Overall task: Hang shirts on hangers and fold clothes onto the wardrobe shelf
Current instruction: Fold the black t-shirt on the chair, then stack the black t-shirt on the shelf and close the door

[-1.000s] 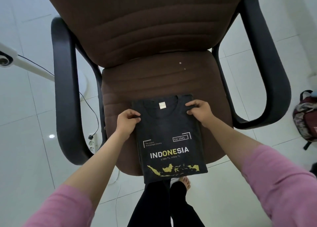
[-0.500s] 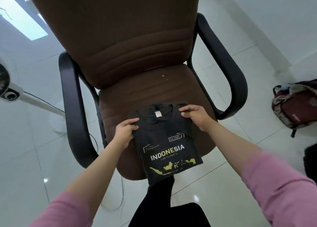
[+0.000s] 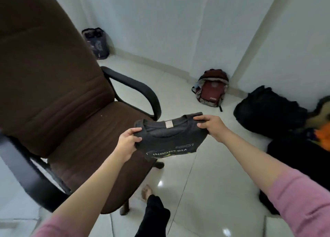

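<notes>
A folded black T-shirt [image 3: 171,140] with "INDONESIA" printed on it hangs in the air just right of the brown chair seat [image 3: 85,143], above the white tile floor. My left hand [image 3: 127,143] grips its left collar corner. My right hand [image 3: 211,127] pinches its right collar corner. The collar with its small label faces away from me. The shirt's lower edge dips out of sight below the print.
The brown office chair with black armrests [image 3: 141,92] fills the left. A maroon backpack [image 3: 210,92] leans on the wall, a dark bag [image 3: 97,42] stands in the far corner. A heap of dark clothes [image 3: 271,115] lies at the right. My foot [image 3: 146,192] is on the floor.
Both hands have lifted the folded shirt off the chair seat and carried it to the right. The view has swung right, bringing the wall, the bags and the clothes heap into sight.
</notes>
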A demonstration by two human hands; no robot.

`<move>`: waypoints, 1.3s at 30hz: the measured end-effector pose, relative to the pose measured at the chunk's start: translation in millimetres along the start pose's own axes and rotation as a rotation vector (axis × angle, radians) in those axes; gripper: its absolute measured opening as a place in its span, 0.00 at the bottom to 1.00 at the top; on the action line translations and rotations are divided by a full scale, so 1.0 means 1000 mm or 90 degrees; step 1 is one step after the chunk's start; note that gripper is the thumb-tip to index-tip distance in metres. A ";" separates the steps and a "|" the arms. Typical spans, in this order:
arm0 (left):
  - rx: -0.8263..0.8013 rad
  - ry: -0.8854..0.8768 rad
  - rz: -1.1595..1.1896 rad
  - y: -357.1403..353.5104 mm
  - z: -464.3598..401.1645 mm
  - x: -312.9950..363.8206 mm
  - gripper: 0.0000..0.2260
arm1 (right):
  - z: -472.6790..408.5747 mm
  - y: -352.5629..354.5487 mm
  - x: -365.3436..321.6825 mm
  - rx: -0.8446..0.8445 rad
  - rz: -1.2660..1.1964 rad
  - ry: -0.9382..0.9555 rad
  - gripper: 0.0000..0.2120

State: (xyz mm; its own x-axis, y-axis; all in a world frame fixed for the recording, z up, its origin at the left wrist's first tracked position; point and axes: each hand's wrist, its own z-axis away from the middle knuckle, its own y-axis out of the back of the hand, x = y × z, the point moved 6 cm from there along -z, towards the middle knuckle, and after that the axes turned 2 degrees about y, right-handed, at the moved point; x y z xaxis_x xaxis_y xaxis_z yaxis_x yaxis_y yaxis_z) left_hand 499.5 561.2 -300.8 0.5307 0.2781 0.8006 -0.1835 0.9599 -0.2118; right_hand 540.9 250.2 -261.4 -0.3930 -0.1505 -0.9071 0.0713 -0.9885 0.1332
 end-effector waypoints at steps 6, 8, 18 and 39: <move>-0.255 -0.134 -0.152 -0.162 0.053 0.056 0.18 | 0.145 0.145 -0.023 0.253 -0.058 0.094 0.15; -0.350 -0.168 -0.184 -0.212 0.075 0.067 0.18 | 0.192 0.179 -0.024 0.338 -0.068 0.117 0.14; -0.671 -0.102 -0.240 -0.354 0.180 0.038 0.19 | 0.406 0.218 0.009 0.723 -0.136 0.118 0.14; -1.214 -0.019 -0.406 -0.328 0.554 -0.143 0.18 | 0.855 -0.044 0.102 1.323 -0.114 0.056 0.13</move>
State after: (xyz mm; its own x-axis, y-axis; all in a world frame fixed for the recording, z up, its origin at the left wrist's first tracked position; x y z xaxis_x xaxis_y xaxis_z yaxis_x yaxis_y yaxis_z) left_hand 25.5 187.2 -34.9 0.1380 -0.0333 0.9899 0.9452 -0.2942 -0.1417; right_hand -286.6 267.3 -18.4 -0.2383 -0.1352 -0.9617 -0.8775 0.4543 0.1536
